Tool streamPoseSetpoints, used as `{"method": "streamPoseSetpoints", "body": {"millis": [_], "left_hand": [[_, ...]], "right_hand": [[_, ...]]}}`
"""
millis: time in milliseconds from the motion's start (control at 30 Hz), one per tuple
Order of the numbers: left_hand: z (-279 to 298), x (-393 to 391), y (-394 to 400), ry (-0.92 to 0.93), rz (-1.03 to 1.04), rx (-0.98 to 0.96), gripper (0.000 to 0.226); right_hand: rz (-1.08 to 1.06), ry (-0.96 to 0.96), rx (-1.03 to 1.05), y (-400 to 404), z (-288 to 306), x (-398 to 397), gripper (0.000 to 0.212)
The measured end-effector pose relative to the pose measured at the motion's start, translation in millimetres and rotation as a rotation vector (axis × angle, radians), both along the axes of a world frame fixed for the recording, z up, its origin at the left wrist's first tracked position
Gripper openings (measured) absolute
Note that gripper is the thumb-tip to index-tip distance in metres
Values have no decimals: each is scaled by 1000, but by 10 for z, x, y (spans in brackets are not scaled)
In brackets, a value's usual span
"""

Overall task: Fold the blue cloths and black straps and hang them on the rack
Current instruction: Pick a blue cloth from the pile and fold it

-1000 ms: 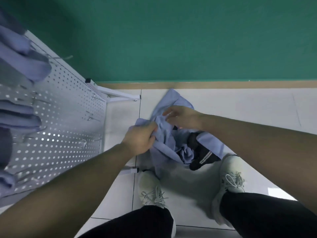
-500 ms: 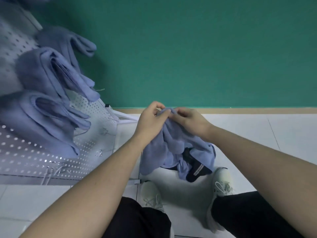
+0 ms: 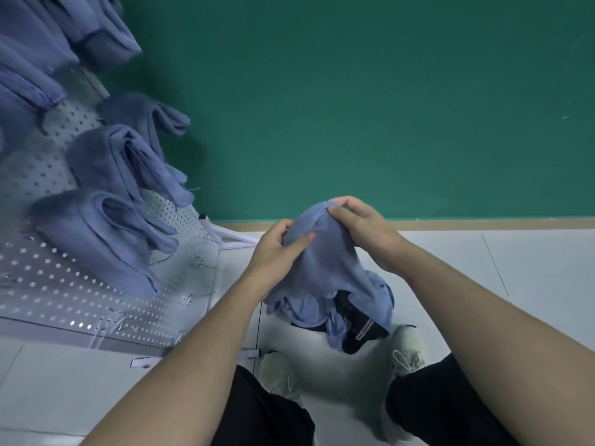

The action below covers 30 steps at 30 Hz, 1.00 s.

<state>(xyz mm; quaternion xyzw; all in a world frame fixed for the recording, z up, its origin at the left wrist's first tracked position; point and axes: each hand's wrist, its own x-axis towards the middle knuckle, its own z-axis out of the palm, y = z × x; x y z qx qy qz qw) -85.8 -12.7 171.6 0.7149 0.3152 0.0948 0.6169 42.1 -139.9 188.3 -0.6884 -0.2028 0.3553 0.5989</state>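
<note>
Both hands hold up a blue cloth (image 3: 325, 262) in front of me. My left hand (image 3: 277, 249) grips its left side with the thumb across the fabric. My right hand (image 3: 363, 230) pinches the top edge at the right. The cloth hangs down over a heap of more blue cloth (image 3: 309, 312) and a black strap (image 3: 357, 329) with a pale stripe, lying on the floor. At the left stands the white perforated rack (image 3: 45, 278), with several folded blue cloths (image 3: 93, 233) hanging on its hooks.
My two pale shoes (image 3: 407, 349) and black trouser legs stand on the white tiled floor (image 3: 515, 268) either side of the heap. Bare wire hooks (image 3: 190, 297) stick out low on the rack. A green wall (image 3: 354, 107) with a tan skirting rises behind.
Both hands lifted the blue cloth up from the floor heap and shifted their hold along its top. The view tilted upward, bringing more of the rack's hanging cloths into sight.
</note>
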Motion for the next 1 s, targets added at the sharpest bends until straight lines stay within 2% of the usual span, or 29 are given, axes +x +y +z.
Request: {"method": "streamPoseSetpoints", "body": {"millis": [67,200,267,333,467,533,600,667,767,867,1000], "left_hand": [[1,-7,-20,-51,45,-20,12],[59,29,-78,-207,178,-187,8],[84,67,-63,-276,286,-284,8],[83,77,3,-317,400,-353,6],[-32,38,105,-228,508,-355,7],[-90,36,150,-186,591,-316,8],[-108,34,220,-192,683,-248,7],[-76,8,268,-161,712,-111,17],[-30,-50,285,-168,626,111,37],[36,-72,210,-332,397,118,31],[94,-109,103,-374,5,140,17]], "right_hand": [[48,-52,-62,-29,1,16,11],[275,-51,-219,-141,10,85,29],[375,-75,-324,-211,1,132,29],[404,-34,-337,-276,-18,179,24],[322,115,-197,-325,-59,239,12],[248,195,-117,-288,-76,242,13],[177,255,-55,-212,-76,224,21],[114,293,-10,-108,-67,175,20],[41,412,79,81,-85,70,9],[21,520,68,262,-137,-17,16],[45,759,76,386,-98,-86,19]]}}
